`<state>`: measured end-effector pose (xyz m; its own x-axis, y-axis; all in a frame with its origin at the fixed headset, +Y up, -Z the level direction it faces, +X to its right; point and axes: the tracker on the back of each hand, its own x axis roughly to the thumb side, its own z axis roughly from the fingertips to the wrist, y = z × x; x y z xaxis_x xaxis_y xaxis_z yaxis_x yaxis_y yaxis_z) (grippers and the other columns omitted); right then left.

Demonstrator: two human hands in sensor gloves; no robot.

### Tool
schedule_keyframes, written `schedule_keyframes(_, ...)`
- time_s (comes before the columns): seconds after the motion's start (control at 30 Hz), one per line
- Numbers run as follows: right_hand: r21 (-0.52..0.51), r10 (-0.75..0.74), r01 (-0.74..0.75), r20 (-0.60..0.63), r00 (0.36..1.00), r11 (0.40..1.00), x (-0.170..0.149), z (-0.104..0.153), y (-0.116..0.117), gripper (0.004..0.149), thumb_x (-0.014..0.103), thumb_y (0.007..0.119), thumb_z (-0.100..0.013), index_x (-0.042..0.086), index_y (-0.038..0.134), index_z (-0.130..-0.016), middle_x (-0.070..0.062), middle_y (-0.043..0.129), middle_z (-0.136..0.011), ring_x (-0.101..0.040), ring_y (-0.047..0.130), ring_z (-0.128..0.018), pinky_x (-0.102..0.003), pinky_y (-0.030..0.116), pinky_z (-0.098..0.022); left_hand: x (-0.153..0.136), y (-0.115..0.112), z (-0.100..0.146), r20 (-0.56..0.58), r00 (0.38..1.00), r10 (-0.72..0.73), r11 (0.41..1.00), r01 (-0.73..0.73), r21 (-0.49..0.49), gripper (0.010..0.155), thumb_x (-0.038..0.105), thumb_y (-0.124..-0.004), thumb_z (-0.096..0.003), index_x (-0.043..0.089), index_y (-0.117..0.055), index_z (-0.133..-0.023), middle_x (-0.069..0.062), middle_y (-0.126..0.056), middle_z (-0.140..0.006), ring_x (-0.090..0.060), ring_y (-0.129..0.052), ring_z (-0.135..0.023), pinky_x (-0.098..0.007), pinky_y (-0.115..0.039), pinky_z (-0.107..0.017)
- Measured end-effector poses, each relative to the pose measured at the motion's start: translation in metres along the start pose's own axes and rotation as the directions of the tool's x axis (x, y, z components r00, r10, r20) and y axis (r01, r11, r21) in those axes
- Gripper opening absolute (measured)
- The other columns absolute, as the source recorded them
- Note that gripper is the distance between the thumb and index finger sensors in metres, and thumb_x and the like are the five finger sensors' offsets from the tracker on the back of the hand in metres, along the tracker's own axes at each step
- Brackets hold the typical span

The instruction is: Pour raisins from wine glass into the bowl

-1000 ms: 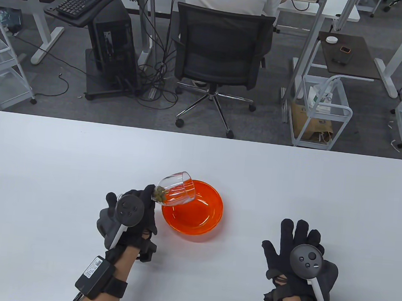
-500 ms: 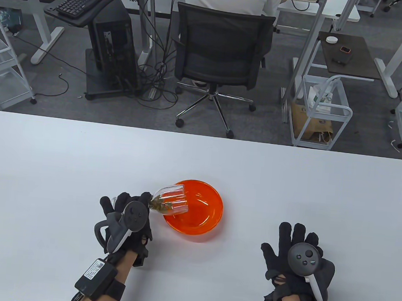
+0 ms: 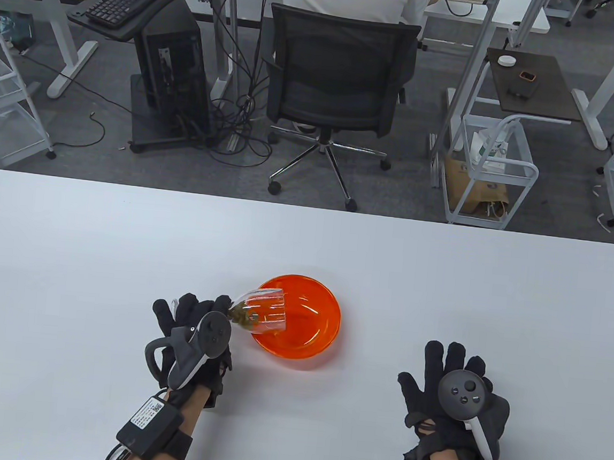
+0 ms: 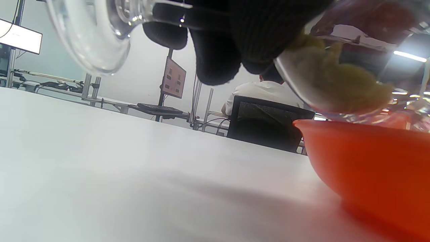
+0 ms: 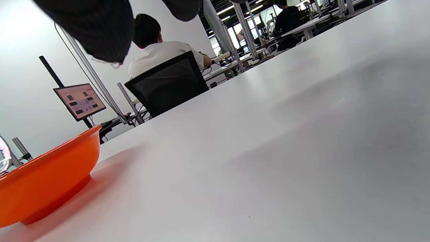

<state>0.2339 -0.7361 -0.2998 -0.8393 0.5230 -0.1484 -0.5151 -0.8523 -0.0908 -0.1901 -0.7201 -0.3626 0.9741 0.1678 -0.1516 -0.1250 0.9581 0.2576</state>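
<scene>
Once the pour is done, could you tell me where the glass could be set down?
Bare table lies left of the bowl and behind it to the far edge; another patch lies between the bowl and the right hand. It is crowded where the left hand tips the glass over the bowl's rim.

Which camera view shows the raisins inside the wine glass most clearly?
The left wrist view: the raisins fill the frame, yellowish, against the glass wall. The table view shows them small. The right wrist view shows none.
</scene>
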Motion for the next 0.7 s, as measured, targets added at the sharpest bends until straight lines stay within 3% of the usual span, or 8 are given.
schedule_keyframes(0.7,0.022,-0.015,0.015,0.008,1.0,1.0,0.002,0.0,0.001,0.077,0.052,0.076,-0.053,0.02,0.038,-0.112,-0.023,0.017,-0.119,-0.061,0.001,-0.097,-0.07,0.001,-0.066,0.017,0.012,0.008,0.035,0.993,-0.11,0.993,0.108,0.054,0.051,0.03,-0.082,-0.0457,0.037,-0.08,-0.096,0.001,-0.091,-0.095,-0.031,-0.061,-0.104,-0.062,-0.01,-0.071)
